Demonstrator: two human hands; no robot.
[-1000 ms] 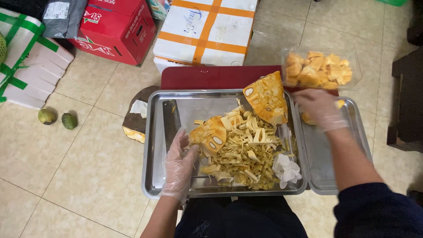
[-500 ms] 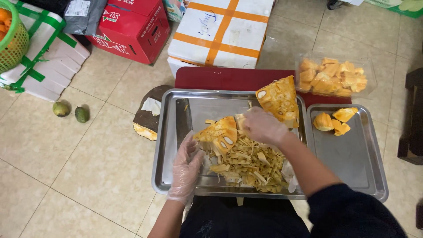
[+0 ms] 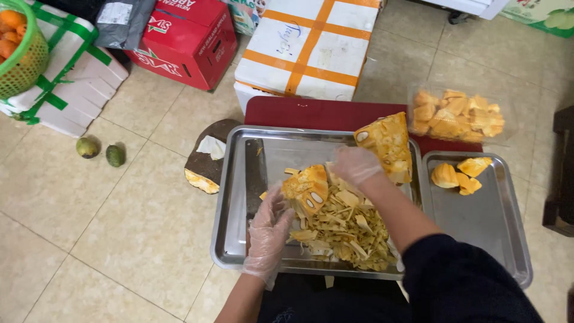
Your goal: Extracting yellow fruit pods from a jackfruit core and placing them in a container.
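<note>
A large steel tray point(image 3: 236, 197) holds a heap of pale yellow jackfruit strands point(image 3: 344, 230), a small jackfruit chunk point(image 3: 306, 186) and a bigger jackfruit wedge point(image 3: 387, 143) at its far right. My left hand point(image 3: 268, 230), in a clear plastic glove, touches the near left of the small chunk, fingers spread. My right hand point(image 3: 354, 164), also gloved, is curled over the strands between the chunk and the wedge. Whether its fingers pinch anything is hidden. A cleaver point(image 3: 256, 173) lies flat in the tray's left part.
A smaller steel tray point(image 3: 484, 221) to the right holds three peeled fruit pods point(image 3: 457, 175). Behind it sits a clear container of pods point(image 3: 457, 113). A dark red board point(image 3: 311, 113), jackfruit rind point(image 3: 206, 161), cardboard boxes, two green fruits point(image 3: 100, 151) and a green basket point(image 3: 21, 51) surround the trays.
My right hand came back from the right-hand tray, where pods now lie, to the strands beside the small chunk. The left hand has stayed at the chunk. The camera has shifted.
</note>
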